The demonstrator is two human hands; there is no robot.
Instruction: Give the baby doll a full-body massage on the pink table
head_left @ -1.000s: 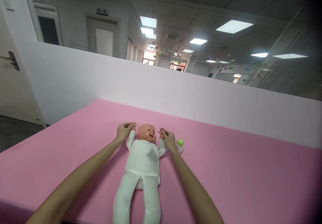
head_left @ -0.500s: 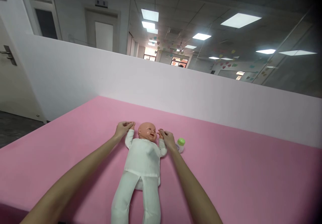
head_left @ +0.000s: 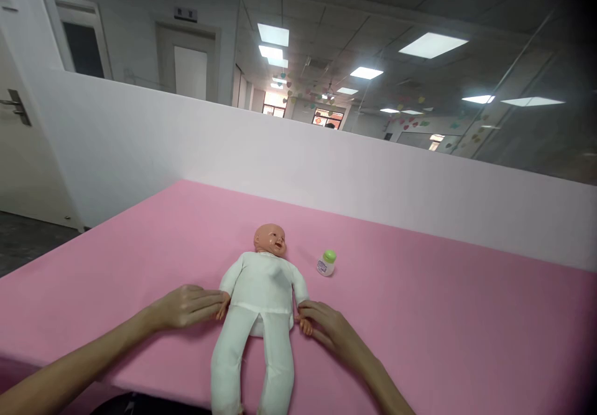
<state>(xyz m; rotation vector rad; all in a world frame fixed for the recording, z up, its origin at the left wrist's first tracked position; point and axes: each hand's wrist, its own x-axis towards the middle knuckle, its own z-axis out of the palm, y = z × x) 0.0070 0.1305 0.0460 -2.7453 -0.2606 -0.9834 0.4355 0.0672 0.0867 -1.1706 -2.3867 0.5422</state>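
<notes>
A baby doll (head_left: 261,284) in a white top and trousers lies on its back on the pink padded table (head_left: 420,328), head towards the wall and face turned to the right. Its arms hang down along its sides. My left hand (head_left: 186,306) grips the doll's hand on the left, beside its hip. On the other side, my right hand (head_left: 333,328) is closed around the doll's other wrist, and the small plastic fingers show beneath mine. A small jar (head_left: 326,264) with a green lid stands right of the doll's shoulder, apart from both hands.
A low white wall (head_left: 326,166) with glass above runs along the table's back edge. At the far left is a door (head_left: 28,153) with a metal handle. Something black (head_left: 144,404) shows below the table's front edge.
Both my hands have brought the doll's arms down from beside its head to beside its hips. The jar, partly covered by my right wrist before, now shows fully.
</notes>
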